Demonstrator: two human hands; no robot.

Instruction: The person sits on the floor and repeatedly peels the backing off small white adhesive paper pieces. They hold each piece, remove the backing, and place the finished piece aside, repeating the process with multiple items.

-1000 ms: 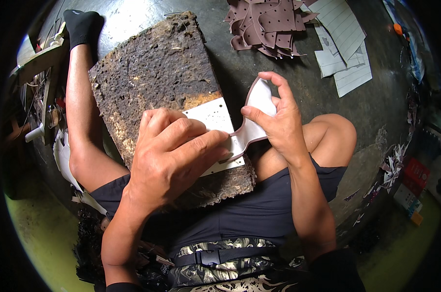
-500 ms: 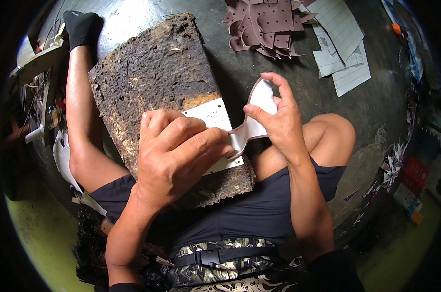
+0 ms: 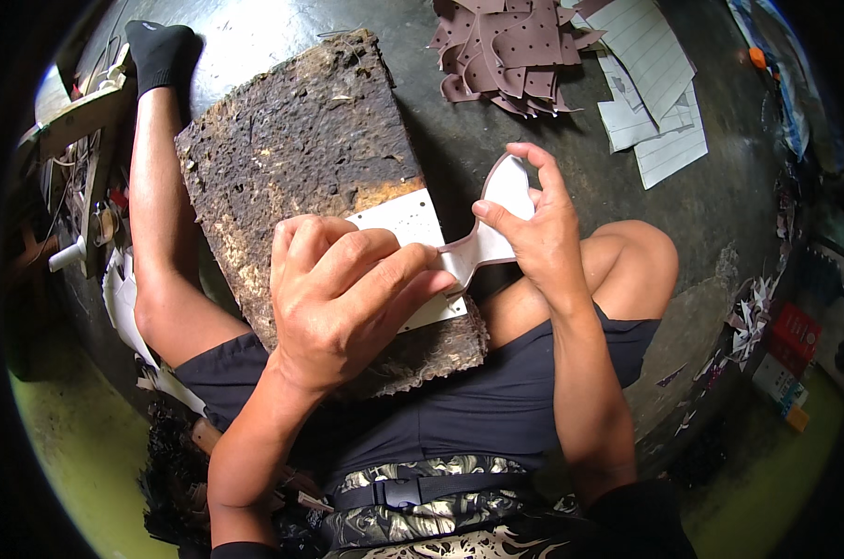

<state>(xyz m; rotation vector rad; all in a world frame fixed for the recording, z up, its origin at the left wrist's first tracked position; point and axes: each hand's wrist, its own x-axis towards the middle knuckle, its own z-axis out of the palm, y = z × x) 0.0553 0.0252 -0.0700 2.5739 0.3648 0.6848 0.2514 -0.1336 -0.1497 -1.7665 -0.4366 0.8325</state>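
Note:
Both hands hold a curved, white-faced cut piece (image 3: pixel 509 189) with a thin mauve edge; its exact material I cannot tell. My left hand (image 3: pixel 343 284) is closed, pinching the narrow end between thumb and fingers above a white plate (image 3: pixel 398 220) with small dark holes. That plate lies on a rough, dark, crumbly-topped block (image 3: pixel 296 130) between my legs, partly hidden by the left hand. At the wide end, my right hand (image 3: pixel 545 224) grips the piece with the thumb on its face and the index finger at its upper tip, off the block's right side.
A pile of mauve cut pieces with dark dots (image 3: pixel 510 56) lies on the floor beyond the block. Lined paper sheets (image 3: pixel 641 65) overlap to its right. A wooden frame (image 3: pixel 86 112) stands at the left, and pale scraps (image 3: pixel 748 312) lie at the far right.
The view has shifted slightly. Both hands keep their hold on the cut piece, and the left fingertips have moved a little along its narrow end.

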